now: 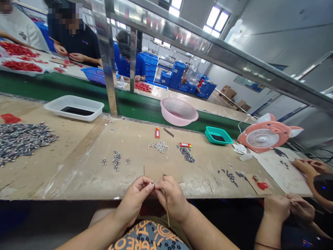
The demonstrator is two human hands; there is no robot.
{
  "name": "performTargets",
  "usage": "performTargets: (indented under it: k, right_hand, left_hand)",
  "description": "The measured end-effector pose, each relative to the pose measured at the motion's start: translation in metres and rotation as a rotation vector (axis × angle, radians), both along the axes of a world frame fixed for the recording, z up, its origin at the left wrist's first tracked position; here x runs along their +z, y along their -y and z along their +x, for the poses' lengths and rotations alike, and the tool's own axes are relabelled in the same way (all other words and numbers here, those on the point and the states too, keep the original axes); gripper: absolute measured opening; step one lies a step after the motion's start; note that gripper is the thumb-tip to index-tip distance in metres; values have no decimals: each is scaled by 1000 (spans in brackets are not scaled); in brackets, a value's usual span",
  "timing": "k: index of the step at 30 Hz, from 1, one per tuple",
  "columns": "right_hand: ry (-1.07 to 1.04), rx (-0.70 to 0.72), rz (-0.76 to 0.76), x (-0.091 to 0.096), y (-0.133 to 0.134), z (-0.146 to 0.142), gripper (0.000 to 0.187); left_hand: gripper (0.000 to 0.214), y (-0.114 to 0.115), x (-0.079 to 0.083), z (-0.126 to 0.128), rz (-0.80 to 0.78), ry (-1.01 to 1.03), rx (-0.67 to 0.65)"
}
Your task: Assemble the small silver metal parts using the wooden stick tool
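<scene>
Just over the table's front edge, my left hand (135, 197) pinches a tiny grey-and-white piece (153, 184) between thumb and fingertips. My right hand (174, 198) is closed around a thin wooden stick (166, 205), and its fingertips meet the same tiny piece. Most of that piece is hidden by fingers. Beyond the hands lies a flat cardboard piece (153, 170). Farther back are a heap of small whitish parts (161, 146) and a heap of dark grey parts (186, 155). To the left stand small assembled figures (116, 160).
Small red-and-yellow boxes (157, 133) lie behind the heaps. A large pile of grey parts (23, 140) covers the left. A white tray (74, 99), pink basket (179, 119), teal tray (218, 130) and pink fan (270, 135) stand along the back. Co-workers' hands (288, 208) are at right; a metal post (110, 69) rises ahead.
</scene>
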State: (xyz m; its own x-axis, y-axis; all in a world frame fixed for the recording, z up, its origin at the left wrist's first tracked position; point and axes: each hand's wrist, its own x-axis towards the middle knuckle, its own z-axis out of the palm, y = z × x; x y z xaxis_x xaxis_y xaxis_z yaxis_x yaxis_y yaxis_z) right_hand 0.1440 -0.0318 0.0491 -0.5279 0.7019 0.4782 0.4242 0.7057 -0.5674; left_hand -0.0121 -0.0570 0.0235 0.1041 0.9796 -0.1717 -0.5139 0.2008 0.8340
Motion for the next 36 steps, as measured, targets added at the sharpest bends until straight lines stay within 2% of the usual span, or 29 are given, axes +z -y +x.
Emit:
performTargets:
  k: [3, 9, 12, 17, 22, 26, 30, 33, 36]
  right_hand:
    - [-22, 0, -38, 0, 3, -1, 17]
    - [-148, -115, -360, -6, 10, -7, 10]
    - [-184, -164, -400, -9, 12, -10, 8]
    - [-229, -199, -400, -8, 11, -10, 6]
    - [-224, -218, -410, -12, 8, -8, 7]
    - [-232, -249, -397, -12, 10, -12, 8]
    - [-216, -189, -332, -9, 10, -9, 11]
    - [-163, -203, -211, -13, -4, 15, 16]
    - [17, -439, -91, -24, -33, 60, 11]
  left_hand:
    - [10, 2, 1, -1, 19, -40, 13]
    - [8, 6, 5, -6, 118, -225, 35]
    - [8, 7, 7, -9, 182, -358, 62]
    - [10, 9, 8, -10, 253, -442, 27]
    - [12, 9, 5, -8, 257, -462, 32]
    - [15, 8, 3, -3, 193, -408, 24]
    - [21, 2, 1, -2, 78, -340, 83]
    - [27, -13, -2, -27, 120, -497, 166]
    - [32, -35, -3, -77, 226, -839, 206]
